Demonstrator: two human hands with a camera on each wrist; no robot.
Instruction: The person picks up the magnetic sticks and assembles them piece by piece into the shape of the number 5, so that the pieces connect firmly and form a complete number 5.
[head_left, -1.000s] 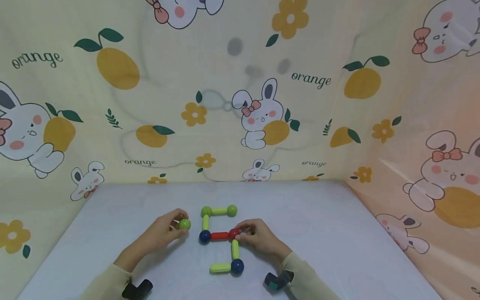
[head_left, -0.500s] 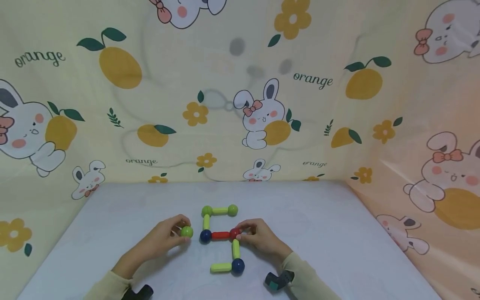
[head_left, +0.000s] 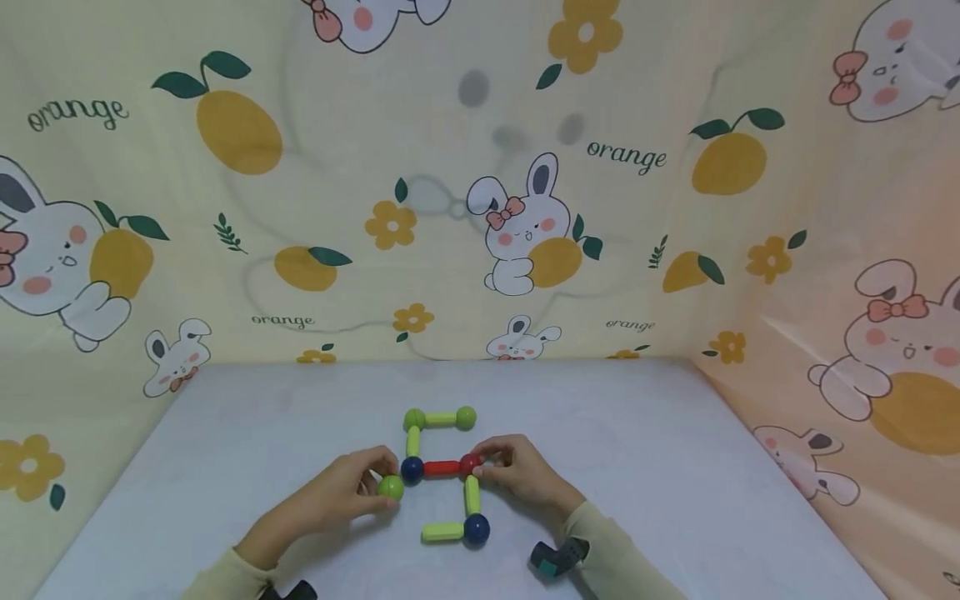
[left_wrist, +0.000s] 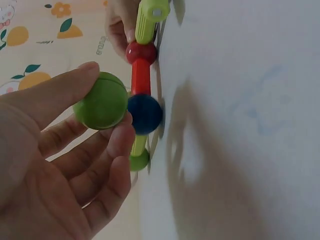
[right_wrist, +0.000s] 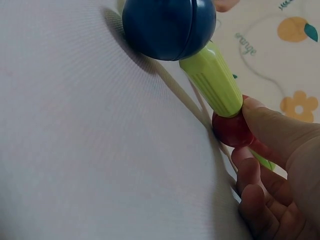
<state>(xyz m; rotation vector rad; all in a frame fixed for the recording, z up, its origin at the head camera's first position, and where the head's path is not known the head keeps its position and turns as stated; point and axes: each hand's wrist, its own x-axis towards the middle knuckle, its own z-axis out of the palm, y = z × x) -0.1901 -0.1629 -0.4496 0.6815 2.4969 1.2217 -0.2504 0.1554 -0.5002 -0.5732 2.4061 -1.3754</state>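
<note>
Between thumb and fingers, my left hand (head_left: 341, 496) pinches a green ball (head_left: 391, 487), held just left of a joined figure of rods and balls. The figure lies on the table in a shape like a 5 or S. My right hand (head_left: 528, 475) pinches the red ball (head_left: 470, 465) at its middle right. A red rod (head_left: 442, 468) links that ball to a blue ball (head_left: 412, 469) on the left. Below the red ball, a yellow-green rod (right_wrist: 212, 80) runs to another blue ball (head_left: 476, 530). From there a yellow-green rod (head_left: 442, 532) points left, its end bare in the left wrist view.
At the figure's top, two green balls, one at the corner (head_left: 414, 419) and one at the end (head_left: 466, 417), are joined by a yellow-green rod (head_left: 440, 420). A cloth printed with rabbits and oranges (head_left: 337, 167) hangs behind the white table (head_left: 600, 417).
My left hand has come down and to the right with the green ball, closer to the figure. The right hand stays at the red ball, and the figure keeps its place.
</note>
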